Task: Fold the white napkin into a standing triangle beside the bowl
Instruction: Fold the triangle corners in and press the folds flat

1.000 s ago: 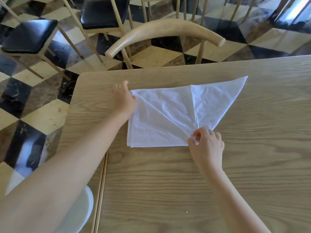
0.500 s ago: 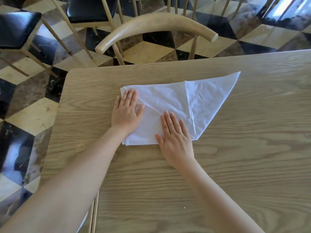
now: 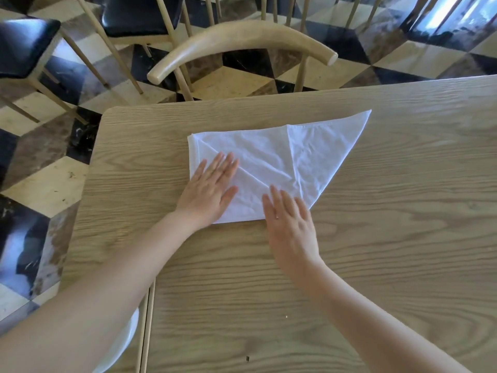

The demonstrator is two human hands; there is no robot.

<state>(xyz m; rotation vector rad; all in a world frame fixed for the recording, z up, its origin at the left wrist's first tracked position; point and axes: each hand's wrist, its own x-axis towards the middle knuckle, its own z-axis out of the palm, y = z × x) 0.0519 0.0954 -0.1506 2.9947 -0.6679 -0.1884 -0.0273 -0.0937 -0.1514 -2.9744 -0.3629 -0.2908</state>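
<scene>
The white napkin lies flat on the wooden table, its left part folded over and its right corner pointing to the far right. My left hand presses flat on the napkin's left near part, fingers straight. My right hand lies flat over the napkin's near edge at the middle, fingers straight and pointing away from me. A white bowl shows only as a rim at the near left, mostly hidden under my left forearm.
A pair of wooden chopsticks lies beside the bowl, running toward me. A wooden chair back stands just beyond the table's far edge. More chairs with black seats stand on the checkered floor at the left.
My right hand let go of the folded corner it was pinching, then flattened on the napkin and slid toward its near edge. My left hand shifted from the napkin's left corner onto the cloth.
</scene>
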